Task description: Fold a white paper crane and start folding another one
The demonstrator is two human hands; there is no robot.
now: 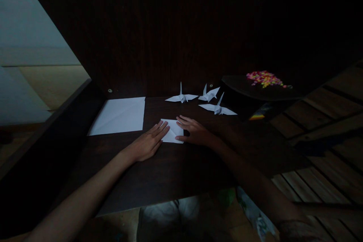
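Note:
A small folded square of white paper [172, 133] lies flat on the dark wooden desk [136, 181]. From its left side my left hand [149, 141] presses on it, fingers stretched out and lying flat. My right hand [194, 130] rests at the right edge of the paper, its fingers spread, with the thumb and fingertips on the sheet. Behind my hands stand three white origami cranes, one crane [182, 97] at the left, another crane [209, 93] beside it, and a third crane [218, 109] nearer to my right hand.
A larger white sheet [120, 115] with a crease lies at the left. On a raised dark shelf [235, 83] at the right is a pile of small colourful pieces [266, 78]. A dark panel [170, 26] closes off the back. Wooden slats [329, 181] show at the right.

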